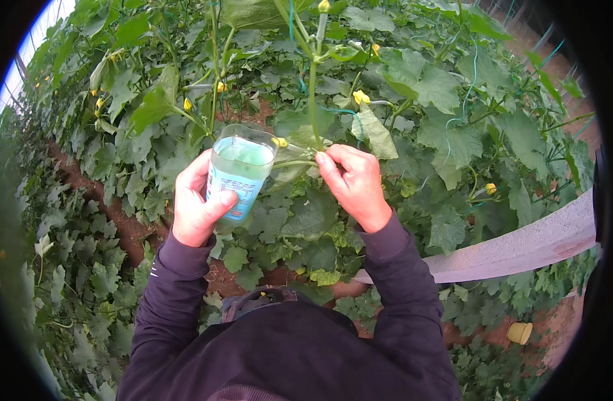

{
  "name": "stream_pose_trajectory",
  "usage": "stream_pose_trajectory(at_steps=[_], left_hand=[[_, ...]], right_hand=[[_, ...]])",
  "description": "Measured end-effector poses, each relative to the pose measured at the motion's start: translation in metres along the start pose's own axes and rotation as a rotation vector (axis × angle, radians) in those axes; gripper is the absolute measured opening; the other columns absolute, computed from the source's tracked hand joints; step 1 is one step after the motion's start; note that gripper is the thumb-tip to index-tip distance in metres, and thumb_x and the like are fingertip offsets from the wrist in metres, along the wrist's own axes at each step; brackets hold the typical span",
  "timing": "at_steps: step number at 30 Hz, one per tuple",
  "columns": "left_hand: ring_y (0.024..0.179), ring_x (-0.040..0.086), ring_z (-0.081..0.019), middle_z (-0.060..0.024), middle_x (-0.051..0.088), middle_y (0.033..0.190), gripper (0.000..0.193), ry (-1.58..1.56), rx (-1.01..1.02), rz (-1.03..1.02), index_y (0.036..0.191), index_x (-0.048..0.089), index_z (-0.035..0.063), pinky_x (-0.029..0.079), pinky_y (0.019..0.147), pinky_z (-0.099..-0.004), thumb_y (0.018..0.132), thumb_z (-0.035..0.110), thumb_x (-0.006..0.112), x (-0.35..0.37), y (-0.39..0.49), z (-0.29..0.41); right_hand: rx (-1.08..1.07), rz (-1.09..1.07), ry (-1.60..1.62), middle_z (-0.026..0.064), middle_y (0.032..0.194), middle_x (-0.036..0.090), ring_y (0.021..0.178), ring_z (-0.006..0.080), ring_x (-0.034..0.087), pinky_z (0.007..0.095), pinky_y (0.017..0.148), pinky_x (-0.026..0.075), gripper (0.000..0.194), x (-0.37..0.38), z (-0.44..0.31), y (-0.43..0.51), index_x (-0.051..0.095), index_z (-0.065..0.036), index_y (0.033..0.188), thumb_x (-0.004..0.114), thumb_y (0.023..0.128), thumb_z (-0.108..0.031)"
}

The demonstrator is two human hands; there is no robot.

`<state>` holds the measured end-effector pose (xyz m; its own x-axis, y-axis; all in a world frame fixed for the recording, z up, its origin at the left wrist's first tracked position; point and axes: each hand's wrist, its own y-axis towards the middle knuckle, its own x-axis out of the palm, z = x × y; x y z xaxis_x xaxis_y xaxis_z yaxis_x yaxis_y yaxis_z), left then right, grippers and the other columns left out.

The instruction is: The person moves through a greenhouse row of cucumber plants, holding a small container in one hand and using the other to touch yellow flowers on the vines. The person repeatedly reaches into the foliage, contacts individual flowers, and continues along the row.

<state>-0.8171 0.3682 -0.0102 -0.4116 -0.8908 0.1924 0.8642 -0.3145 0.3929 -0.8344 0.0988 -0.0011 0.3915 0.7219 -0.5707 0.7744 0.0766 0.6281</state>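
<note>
My left hand (198, 198) is wrapped around a clear plastic container (241, 173) with an open top. Pale green liquid (244, 151) stands inside it, and a printed blue label covers its side. To the right, my right hand (356, 180) pinches at a joint of a climbing plant's green stem (313, 110), thumb against fingertips. Exactly what lies between those fingers is hidden. A young green fruit with a yellow flower (281, 142) at its tip points from that joint towards the container. Higher on the same stem grows another yellow flower bud (324, 6).
Broad leaves (427, 80) and teal support strings (474, 75) surround my hands. A pale concrete post (517, 245) slants past my right forearm. Brown soil (111, 215) shows between rows on the left. At lower right, a yellow pot (519, 333) lies on the ground.
</note>
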Motion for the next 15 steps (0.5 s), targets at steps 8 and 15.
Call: stream_pose_trajectory(at_steps=[8, 15], left_hand=[[0.111, 0.060, -0.0132, -0.0055, 0.065, 0.122, 0.064, -0.079, -0.090, -0.066, 0.135, 0.057, -0.0028, 0.046, 0.101, -0.0300, 0.080, 0.019, 0.082, 0.007, -0.022, -0.025], [0.111, 0.059, -0.0119, -0.0051, 0.064, 0.122, 0.061, -0.087, -0.140, -0.123, 0.134, 0.057, -0.0032, 0.046, 0.101, -0.0300, 0.082, 0.016, 0.080, 0.019, -0.014, -0.021]], right_hand=[[0.020, -0.123, 0.010, 0.0144, 0.062, 0.052, 0.052, 0.0290, 0.049, 0.0375, 0.052, 0.039, 0.028, -0.035, -0.019, 0.009, 0.059, 0.001, 0.073, 0.068, 0.092, -0.017], [-0.019, -0.447, -0.145, 0.0127, 0.055, 0.043, 0.047, 0.0234, 0.039, 0.0357, 0.049, 0.033, 0.032, -0.066, -0.042, 0.040, 0.055, 0.003, 0.067, 0.068, 0.090, -0.016]])
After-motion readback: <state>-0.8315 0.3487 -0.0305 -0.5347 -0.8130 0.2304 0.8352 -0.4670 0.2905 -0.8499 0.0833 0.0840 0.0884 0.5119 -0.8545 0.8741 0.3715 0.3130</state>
